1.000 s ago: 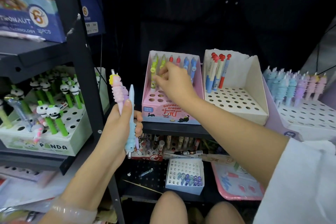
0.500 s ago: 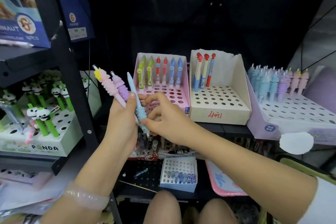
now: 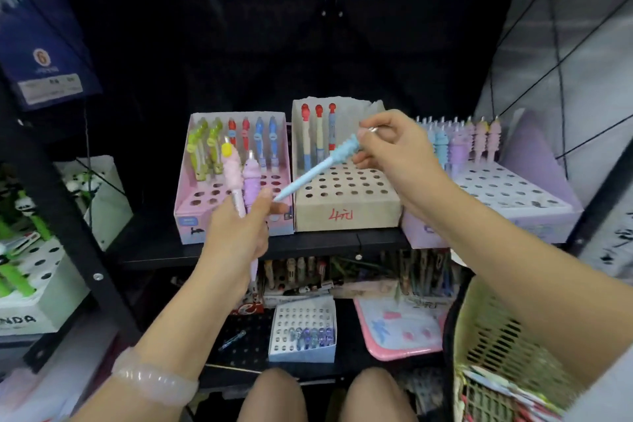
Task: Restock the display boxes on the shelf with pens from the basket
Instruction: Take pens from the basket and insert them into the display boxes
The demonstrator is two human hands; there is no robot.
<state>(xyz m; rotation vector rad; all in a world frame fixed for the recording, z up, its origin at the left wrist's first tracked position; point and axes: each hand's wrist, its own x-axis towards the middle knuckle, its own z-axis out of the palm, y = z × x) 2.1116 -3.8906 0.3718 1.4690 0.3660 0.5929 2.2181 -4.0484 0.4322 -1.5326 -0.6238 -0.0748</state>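
Head: right hand (image 3: 390, 151) pinches blue pen (image 3: 318, 168); left hand (image 3: 239, 233) grips two pens (image 3: 241, 181).

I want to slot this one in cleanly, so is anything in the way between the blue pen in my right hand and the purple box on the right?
Nothing visible blocks it. The right hand pinches the blue pen over the beige box; the purple box sits just right, its front holes open, pens only along the back row.

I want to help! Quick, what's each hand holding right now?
Left hand: closed around a pink ridged pen and a purple ridged pen.
Right hand: pinching the top of a light blue ridged pen.
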